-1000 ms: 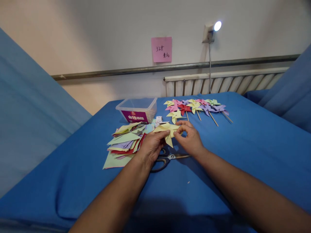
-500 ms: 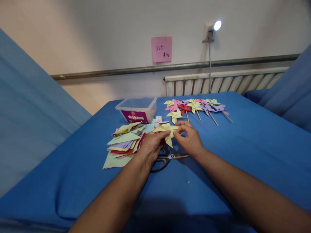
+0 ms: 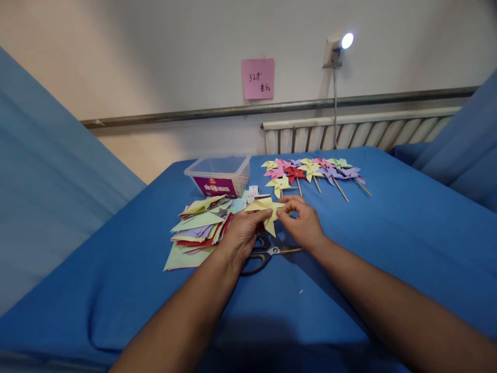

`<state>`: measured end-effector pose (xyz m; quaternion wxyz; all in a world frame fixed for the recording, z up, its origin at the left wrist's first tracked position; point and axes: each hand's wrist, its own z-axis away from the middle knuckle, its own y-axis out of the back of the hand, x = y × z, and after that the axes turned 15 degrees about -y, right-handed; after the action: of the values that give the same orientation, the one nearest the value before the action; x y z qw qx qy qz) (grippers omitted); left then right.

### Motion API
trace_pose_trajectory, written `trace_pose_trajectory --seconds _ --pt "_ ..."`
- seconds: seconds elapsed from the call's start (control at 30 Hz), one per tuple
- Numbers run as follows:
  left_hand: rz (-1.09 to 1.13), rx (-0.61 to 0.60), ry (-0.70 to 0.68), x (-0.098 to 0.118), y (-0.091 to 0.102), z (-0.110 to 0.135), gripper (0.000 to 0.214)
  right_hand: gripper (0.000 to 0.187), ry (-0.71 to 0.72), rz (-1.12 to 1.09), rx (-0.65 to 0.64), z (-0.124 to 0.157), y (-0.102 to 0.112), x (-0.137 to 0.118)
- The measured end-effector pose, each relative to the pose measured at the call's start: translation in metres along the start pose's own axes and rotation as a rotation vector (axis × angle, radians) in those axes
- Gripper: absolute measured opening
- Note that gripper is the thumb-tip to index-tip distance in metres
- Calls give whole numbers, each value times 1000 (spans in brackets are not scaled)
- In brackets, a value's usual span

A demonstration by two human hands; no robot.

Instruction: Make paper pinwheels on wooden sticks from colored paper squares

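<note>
A yellow paper pinwheel [image 3: 265, 205] is held between my two hands above the blue table. My left hand [image 3: 245, 228] grips it from the left, the thumb pressed near its middle. Thumb and index finger of my right hand [image 3: 302, 220] pinch it at the right side; whether a pin or stick is there I cannot make out. Beneath the hands lie scissors [image 3: 275, 250] with dark handles, partly covered by my left hand. A pile of coloured paper pieces [image 3: 200, 228] sits to the left, beside my left hand.
Behind the paper pile stands a clear plastic box [image 3: 219, 176] with a purple label. Several finished pinwheels [image 3: 310, 171] on sticks lie at the back right. A small white box [image 3: 253, 191] is just behind my hands. Blue cloth [image 3: 388, 233] covers the table.
</note>
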<state>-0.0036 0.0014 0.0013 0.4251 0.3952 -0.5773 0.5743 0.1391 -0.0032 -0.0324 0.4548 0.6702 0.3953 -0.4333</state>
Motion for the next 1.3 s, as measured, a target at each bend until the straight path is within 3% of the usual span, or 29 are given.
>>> trace_pose_trajectory --seconds 0.53,0.67,0.73,0.83,1.03,1.3 --pt "-103 -41 -34 -3 5 -4 18 16 0 -68 -46 2 3 -5" --pt "-88 -109 -19 0 7 -4 17 22 -195 -320 -56 -4 8 -7" --pt "-98 -149 -6 3 9 -3 17 35 -346 -461 -122 -9 12 -7" --pt "-158 -173 36 8 10 -1 18 42 -503 -570 -317 -14 20 -8" --pt "-380 -270 32 16 6 5 12 46 -442 -530 -619 -11 29 -13" --pt "-549 -309 -19 18 5 9 10 42 -386 -412 -586 -8 24 -8"
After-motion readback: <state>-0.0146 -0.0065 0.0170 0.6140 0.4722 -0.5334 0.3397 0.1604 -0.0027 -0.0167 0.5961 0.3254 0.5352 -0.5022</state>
